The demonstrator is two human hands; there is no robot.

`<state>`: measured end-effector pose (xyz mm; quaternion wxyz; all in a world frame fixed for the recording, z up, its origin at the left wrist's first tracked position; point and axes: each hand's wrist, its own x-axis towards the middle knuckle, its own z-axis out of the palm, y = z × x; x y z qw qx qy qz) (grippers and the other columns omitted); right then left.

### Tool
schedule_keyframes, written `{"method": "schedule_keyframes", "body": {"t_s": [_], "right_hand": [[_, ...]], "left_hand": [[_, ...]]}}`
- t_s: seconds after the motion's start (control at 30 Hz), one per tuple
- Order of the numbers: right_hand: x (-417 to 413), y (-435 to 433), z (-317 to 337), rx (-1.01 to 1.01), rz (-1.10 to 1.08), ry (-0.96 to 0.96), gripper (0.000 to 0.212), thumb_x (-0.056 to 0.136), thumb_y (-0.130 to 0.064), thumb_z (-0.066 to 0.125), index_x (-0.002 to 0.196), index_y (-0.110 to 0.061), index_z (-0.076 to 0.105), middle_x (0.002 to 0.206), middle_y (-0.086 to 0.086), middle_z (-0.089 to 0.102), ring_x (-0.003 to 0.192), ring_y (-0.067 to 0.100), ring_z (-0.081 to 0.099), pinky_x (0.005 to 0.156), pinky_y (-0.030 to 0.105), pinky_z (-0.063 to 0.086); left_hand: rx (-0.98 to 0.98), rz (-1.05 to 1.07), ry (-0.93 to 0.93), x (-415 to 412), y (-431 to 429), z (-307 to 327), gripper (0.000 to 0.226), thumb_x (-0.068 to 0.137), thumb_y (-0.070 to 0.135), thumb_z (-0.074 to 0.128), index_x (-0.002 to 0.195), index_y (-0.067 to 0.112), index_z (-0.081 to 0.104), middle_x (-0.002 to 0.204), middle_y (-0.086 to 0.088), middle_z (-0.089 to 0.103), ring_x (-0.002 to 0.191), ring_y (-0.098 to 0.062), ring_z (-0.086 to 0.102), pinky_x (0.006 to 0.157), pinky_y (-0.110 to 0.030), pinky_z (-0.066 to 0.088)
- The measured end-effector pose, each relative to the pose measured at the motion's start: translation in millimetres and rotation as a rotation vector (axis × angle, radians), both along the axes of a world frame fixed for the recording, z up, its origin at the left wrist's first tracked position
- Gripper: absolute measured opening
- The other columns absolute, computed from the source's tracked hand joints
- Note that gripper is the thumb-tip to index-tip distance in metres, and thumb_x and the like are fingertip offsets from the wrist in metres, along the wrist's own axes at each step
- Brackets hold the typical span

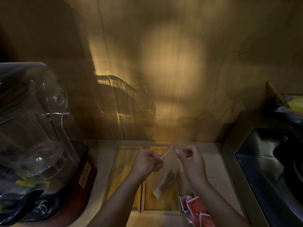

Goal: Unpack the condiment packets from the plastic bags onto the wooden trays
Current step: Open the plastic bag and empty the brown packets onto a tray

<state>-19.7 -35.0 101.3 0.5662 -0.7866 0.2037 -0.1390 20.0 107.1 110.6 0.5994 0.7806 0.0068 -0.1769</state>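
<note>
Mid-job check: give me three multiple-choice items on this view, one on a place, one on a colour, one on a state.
1. Where do the red packets lie?
A. right of the wooden tray
B. inside the sink
C. on the blender

2. What colour are the packets?
A. green
B. red
C. blue

3. How is the clear plastic bag held?
A. lying flat, untouched
B. pinched at its top edge by the left hand
C. crumpled in the right hand

Answers: A, they sit beside the tray's right edge; B, red wrappers show; B, left fingers grip the strip, the bag hangs.

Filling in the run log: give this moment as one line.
left hand: pinching clear plastic bag top | right hand: beside bag, contact unclear | wooden trays: no packets visible | red packets: on counter
</note>
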Motion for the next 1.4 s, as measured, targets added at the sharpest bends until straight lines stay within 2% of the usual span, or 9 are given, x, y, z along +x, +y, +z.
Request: {"method": "schedule_keyframes", "body": {"t_s": [0.13,0.3,0.47,0.67,0.8,1.03,1.2,1.3,1.4], "right_hand": [[0,13,-2,0.244,0.172,0.169,0.03,0.083,-0.026,0.064,0.056,-0.015,0.057,0.051,-0.001,0.055,0.052,0.015,0.051,0.048,0.023,0.038],[3,26,2,0.358,0.247,0.309,0.032,0.082,-0.039,0.063,0.066,-0.012,0.062,0.052,0.002,0.055,0.046,0.013,0.051,0.043,0.02,0.038],[10,28,7,0.374,0.313,0.357,0.028,0.084,-0.005,0.054,0.057,-0.01,0.052,0.047,0.004,0.046,0.04,0.013,0.044,0.039,0.016,0.034],[12,18,3,0.314,0.421,0.325,0.027,0.085,-0.008,0.061,0.058,-0.011,0.06,0.049,0.003,0.056,0.041,0.011,0.053,0.042,0.021,0.045],[14,13,-4,0.391,0.43,0.281,0.026,0.082,-0.008,0.066,0.056,-0.009,0.058,0.043,0.002,0.054,0.036,0.012,0.05,0.038,0.022,0.045],[16,7,-14,0.518,0.429,0.228,0.024,0.083,-0.002,0.061,0.059,-0.008,0.06,0.048,0.003,0.06,0.044,0.011,0.054,0.043,0.023,0.046],[17,7,-16,0.366,0.506,0.23,0.032,0.087,-0.002,0.055,0.057,-0.013,0.059,0.05,0.004,0.055,0.042,0.011,0.055,0.042,0.026,0.05],[19,7,-10,0.129,0.61,0.206,0.022,0.088,-0.005,0.055,0.067,-0.011,0.059,0.056,0.004,0.058,0.046,0.011,0.056,0.044,0.022,0.049],[21,4,-7,0.033,0.71,0.225,0.017,0.087,-0.005,0.056,0.072,-0.012,0.061,0.067,0.01,0.061,0.051,0.01,0.058,0.047,0.02,0.049]], "left_hand": [[-0.002,0.08,0.019,-3,1,-6,0.011,0.081,0.007,0.067,0.071,0.003,0.065,0.062,-0.008,0.063,0.056,-0.014,0.057,0.05,-0.022,0.046],[0.171,0.043,-0.137,-4,-1,-15,0.028,0.074,0.011,0.073,0.052,0.022,0.061,0.053,0.004,0.061,0.052,-0.01,0.055,0.058,-0.029,0.048],[0.226,0.035,-0.145,-5,-1,-20,0.042,0.061,0.014,0.083,0.043,0.022,0.046,0.04,0.01,0.051,0.046,-0.007,0.047,0.056,-0.026,0.039],[-0.068,-0.069,0.119,-4,11,-11,0.03,0.072,0.003,0.075,0.051,0.014,0.056,0.047,0.005,0.059,0.042,0.0,0.054,0.043,-0.018,0.045],[-0.241,-0.066,0.356,-4,17,-12,0.024,0.082,0.002,0.063,0.06,0.013,0.064,0.066,-0.003,0.07,0.061,-0.011,0.065,0.054,-0.024,0.054],[-0.491,0.041,0.56,-4,17,-16,0.022,0.088,-0.008,0.042,0.077,0.006,0.055,0.068,-0.012,0.072,0.058,-0.022,0.071,0.051,-0.03,0.059],[-0.148,-0.04,0.239,-8,13,-12,0.012,0.089,0.008,0.05,0.079,0.011,0.056,0.081,-0.01,0.062,0.072,-0.015,0.06,0.067,-0.033,0.051],[-0.081,-0.172,0.118,-5,13,-9,0.024,0.088,0.039,0.055,0.078,0.017,0.059,0.077,0.001,0.062,0.074,-0.007,0.058,0.065,-0.023,0.044],[-0.094,-0.236,0.102,4,17,-12,0.024,0.083,0.035,0.063,0.066,0.02,0.055,0.065,0.006,0.059,0.06,-0.001,0.056,0.062,-0.019,0.042]]}}
